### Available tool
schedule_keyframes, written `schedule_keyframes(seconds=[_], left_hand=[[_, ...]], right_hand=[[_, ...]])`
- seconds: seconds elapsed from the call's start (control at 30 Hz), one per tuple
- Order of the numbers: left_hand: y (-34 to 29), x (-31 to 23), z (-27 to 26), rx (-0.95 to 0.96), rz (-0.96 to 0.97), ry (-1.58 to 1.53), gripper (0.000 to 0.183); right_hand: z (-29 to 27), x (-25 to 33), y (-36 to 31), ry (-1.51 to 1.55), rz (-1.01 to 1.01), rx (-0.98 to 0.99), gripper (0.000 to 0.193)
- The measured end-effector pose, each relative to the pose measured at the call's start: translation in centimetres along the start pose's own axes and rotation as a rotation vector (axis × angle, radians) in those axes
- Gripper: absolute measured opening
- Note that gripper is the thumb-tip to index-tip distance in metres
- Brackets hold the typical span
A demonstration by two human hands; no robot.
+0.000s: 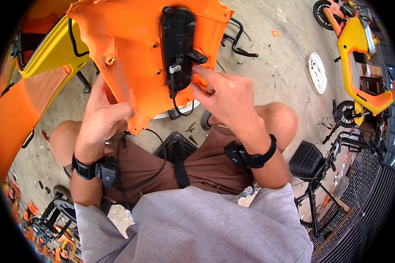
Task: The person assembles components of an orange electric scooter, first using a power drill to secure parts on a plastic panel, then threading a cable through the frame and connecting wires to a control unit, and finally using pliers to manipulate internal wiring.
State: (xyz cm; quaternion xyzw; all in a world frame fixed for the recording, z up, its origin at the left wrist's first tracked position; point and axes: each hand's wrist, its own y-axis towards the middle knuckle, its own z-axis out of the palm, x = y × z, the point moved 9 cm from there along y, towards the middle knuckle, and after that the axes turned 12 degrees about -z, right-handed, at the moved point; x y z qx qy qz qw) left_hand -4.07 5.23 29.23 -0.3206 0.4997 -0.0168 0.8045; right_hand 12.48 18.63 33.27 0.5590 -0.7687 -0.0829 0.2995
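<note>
An orange plastic panel is raised over my knees, its inner side with screw posts facing me. My left hand is closed round its lower left edge, the thumb in front and the fingers partly hidden behind. Set into the panel is a long black plastic housing with a small metal piece and a thin black cable running down from it. The fingers of my right hand are bent in a pinch at the housing's lower right side, below a black tab. What lies between the fingertips is hidden.
Orange and yellow scooter bodywork stands close on the left. A yellow scooter frame is far right, with a white oval part on the floor. A black basket on a black frame stands at the right. Several screws lie below the panel.
</note>
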Motion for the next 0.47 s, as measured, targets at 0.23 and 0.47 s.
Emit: schedule_keyframes(seconds=[0.23,0.47], left_hand=[[0.1,0.5,-0.6,0.005,0.003,-0.009,0.077],[0.0,0.4,-0.2,0.013,-0.026,-0.016,0.08]], right_hand=[[0.0,0.1,0.1,0.038,-0.051,-0.011,0.005],[0.1,0.1,-0.2,0.055,-0.071,0.068,0.005]])
